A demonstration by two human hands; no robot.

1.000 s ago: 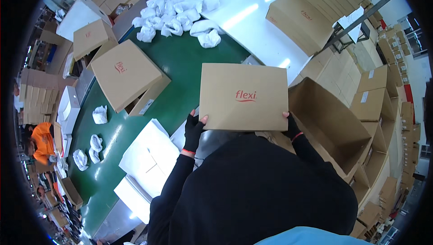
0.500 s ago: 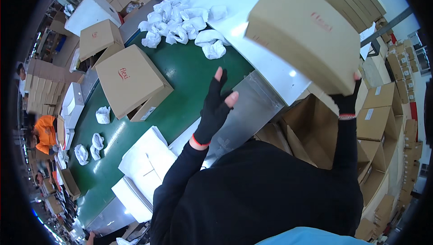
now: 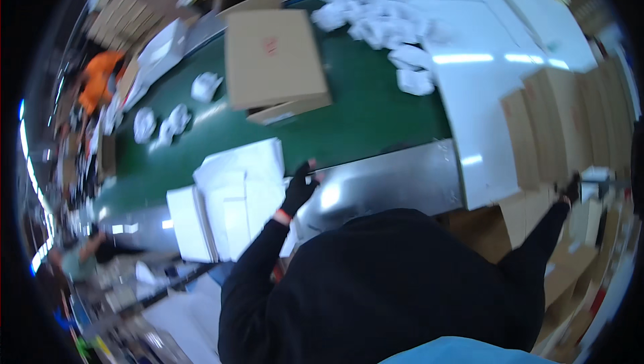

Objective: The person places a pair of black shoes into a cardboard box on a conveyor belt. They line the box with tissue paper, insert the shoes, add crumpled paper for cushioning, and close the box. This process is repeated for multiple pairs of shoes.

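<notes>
My left hand (image 3: pixel 300 191), in a black fingerless glove, hovers over the metal edge of the table beside a stack of white paper sheets (image 3: pixel 265 156). Its thumb and fingers are apart, with nothing between them. Far to the right, my right hand (image 3: pixel 572 190) is stretched out at the near end of a row of brown cardboard boxes (image 3: pixel 533 133) standing on the white tabletop. Blur hides its fingers, so I cannot tell whether it grips a box. A closed-over shoe-box-sized carton (image 3: pixel 272 55), its lid slightly raised, lies on the green belt.
Crumpled white paper wads (image 3: pixel 372 9) are heaped at the belt's far side, and a few more (image 3: pixel 206 86) lie to the left. An open carton (image 3: pixel 476 230) stands below the table edge. A person in orange (image 3: pixel 100 82) is at the far left.
The view has swung to the right. The carton that my right hand held up is no longer raised, and that hand has reached farther right to the row of boxes. My left hand has lowered.
</notes>
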